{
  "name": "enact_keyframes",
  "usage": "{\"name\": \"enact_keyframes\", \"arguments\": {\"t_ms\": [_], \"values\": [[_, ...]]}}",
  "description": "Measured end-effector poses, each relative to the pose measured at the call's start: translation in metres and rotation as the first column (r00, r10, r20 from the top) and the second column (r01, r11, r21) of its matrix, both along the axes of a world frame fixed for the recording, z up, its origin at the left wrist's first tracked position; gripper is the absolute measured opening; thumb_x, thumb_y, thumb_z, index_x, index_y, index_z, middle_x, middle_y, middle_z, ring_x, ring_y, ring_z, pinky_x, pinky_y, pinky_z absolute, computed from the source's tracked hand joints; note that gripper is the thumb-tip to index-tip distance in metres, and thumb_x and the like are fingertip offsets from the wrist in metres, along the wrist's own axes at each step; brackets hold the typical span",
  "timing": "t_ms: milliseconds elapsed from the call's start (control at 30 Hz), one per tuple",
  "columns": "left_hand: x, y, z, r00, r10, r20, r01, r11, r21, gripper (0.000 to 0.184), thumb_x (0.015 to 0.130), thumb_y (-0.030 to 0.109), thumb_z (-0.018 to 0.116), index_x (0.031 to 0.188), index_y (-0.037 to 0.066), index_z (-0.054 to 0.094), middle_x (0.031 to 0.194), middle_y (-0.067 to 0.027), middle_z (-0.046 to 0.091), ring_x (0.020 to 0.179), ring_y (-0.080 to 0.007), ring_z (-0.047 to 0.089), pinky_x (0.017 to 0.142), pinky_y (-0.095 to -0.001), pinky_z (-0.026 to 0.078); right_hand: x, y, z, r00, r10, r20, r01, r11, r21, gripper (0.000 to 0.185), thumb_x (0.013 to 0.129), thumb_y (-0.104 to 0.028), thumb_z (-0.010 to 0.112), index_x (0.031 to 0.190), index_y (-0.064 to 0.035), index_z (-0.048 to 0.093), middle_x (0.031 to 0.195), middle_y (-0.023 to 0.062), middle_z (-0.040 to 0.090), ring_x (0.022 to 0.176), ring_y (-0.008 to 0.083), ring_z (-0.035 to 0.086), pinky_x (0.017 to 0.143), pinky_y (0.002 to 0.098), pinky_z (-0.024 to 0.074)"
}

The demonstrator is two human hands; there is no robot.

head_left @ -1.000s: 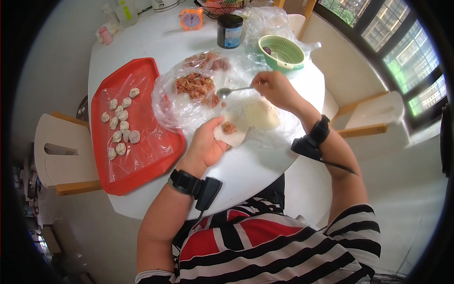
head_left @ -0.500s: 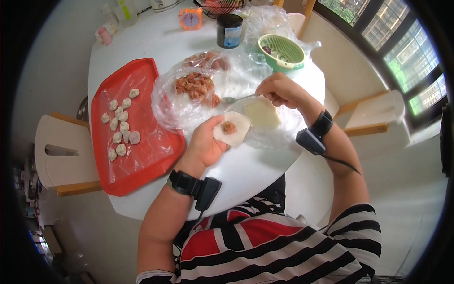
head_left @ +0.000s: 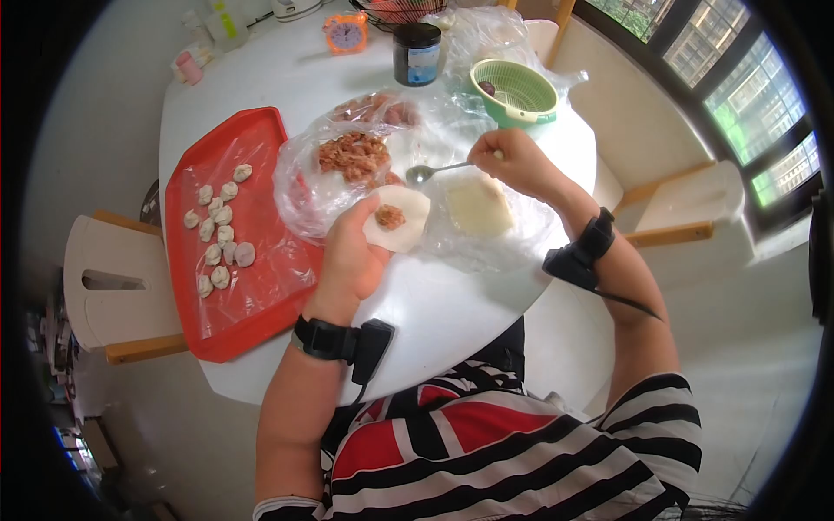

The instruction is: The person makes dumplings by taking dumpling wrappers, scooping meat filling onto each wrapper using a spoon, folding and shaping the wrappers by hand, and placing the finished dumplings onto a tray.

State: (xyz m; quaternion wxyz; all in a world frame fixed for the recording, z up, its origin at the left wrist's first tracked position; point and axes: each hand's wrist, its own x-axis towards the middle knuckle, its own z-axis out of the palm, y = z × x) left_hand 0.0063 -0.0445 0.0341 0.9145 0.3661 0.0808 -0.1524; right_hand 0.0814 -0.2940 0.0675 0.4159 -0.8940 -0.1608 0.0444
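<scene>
A pale dough wrapper [head_left: 408,228] with a lump of meat filling [head_left: 390,217] at its centre lies on my left hand [head_left: 352,252], gripped at its edge by the thumb. My right hand [head_left: 512,163] is closed round the handle of a metal spoon [head_left: 420,174], whose bowl points left above the plastic. Behind my left hand sits a clear bag of chopped meat [head_left: 353,156]. Below my right hand, a stack of wrappers [head_left: 479,208] rests on plastic. Several folded dumplings [head_left: 223,214] stand on the red tray [head_left: 234,334] at the left.
Toward the back of the white table [head_left: 417,304] are a dark jar [head_left: 417,56], an orange clock [head_left: 346,33] and a green colander [head_left: 514,89] beside crumpled plastic bags [head_left: 486,39]. White chairs [head_left: 109,282] flank the table.
My left hand has moved left with the filled wrapper, closer to the tray. My right hand has lifted slightly, and the spoon bowl now shows clear of the meat.
</scene>
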Motion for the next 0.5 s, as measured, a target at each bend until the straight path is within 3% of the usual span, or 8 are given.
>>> {"name": "enact_keyframes", "arguments": {"t_ms": [33, 200, 267, 333, 500], "values": [[0.001, 0.002, -0.002, 1.0, 0.0, -0.002, 0.0, 1.0, -0.001, 0.041, 0.097, 0.016, 0.044, 0.128, -0.01, 0.043, 0.127, -0.0204, 0.054, 0.116, -0.0301, 0.056, 0.101, -0.0424, 0.046, 0.0, -0.001, -0.002, 0.99, 0.061, 0.129, -0.053, 0.997, -0.062, 0.016, 0.086, -0.01, 0.058, 0.089, 0.0034, 0.066, 0.076, 0.0054, 0.063, 0.06, 0.0127, 0.054, 0.056, 0.0255, 0.044], [-0.003, -0.003, -0.009, 0.975, -0.153, -0.164, 0.164, 0.985, 0.055, 0.036, 0.095, 0.013, 0.048, 0.123, -0.01, 0.048, 0.121, -0.019, 0.057, 0.109, -0.0297, 0.059, 0.093, -0.044, 0.051, -0.016, 0.01, 0.017, 0.991, 0.013, 0.133, 0.005, 0.991, -0.135, 0.016, 0.086, -0.009, 0.057, 0.09, 0.0035, 0.066, 0.075, 0.011, 0.064, 0.063, 0.0173, 0.058, 0.061, 0.0303, 0.0474], [-0.005, -0.008, -0.012, 0.974, -0.17, -0.149, 0.179, 0.982, 0.054, 0.036, 0.095, 0.013, 0.048, 0.122, -0.01, 0.048, 0.12, -0.0191, 0.057, 0.109, -0.0298, 0.06, 0.093, -0.0448, 0.051, -0.016, 0.013, 0.017, 0.991, 0.009, 0.132, 0.008, 0.992, -0.125, 0.015, 0.086, -0.009, 0.057, 0.091, 0.0027, 0.066, 0.074, 0.0128, 0.064, 0.063, 0.0184, 0.059, 0.061, 0.0311, 0.0476], [-0.006, -0.008, -0.012, 0.973, -0.186, -0.135, 0.195, 0.979, 0.055, 0.035, 0.095, 0.013, 0.048, 0.121, -0.01, 0.048, 0.12, -0.0191, 0.057, 0.109, -0.0299, 0.06, 0.092, -0.0455, 0.051, -0.014, 0.015, 0.013, 0.956, 0.098, 0.277, -0.061, 0.989, -0.138, 0.014, 0.085, -0.007, 0.057, 0.09, 0.0018, 0.067, 0.073, 0.0149, 0.064, 0.063, 0.0217, 0.06, 0.061, 0.0321, 0.0478], [-0.004, -0.007, -0.015, 0.967, -0.208, -0.147, 0.212, 0.977, 0.013, 0.038, 0.095, 0.012, 0.049, 0.125, -0.011, 0.044, 0.124, -0.021, 0.054, 0.114, -0.0327, 0.057, 0.098, -0.0477, 0.048, -0.018, 0.024, 0.026, 0.971, 0.112, 0.209, -0.062, 0.971, -0.23, 0.015, 0.082, -0.008, 0.058, 0.09, 0.0017, 0.067, 0.073, 0.0159, 0.065, 0.065, 0.0247, 0.061, 0.062, 0.0324, 0.0484]]}}
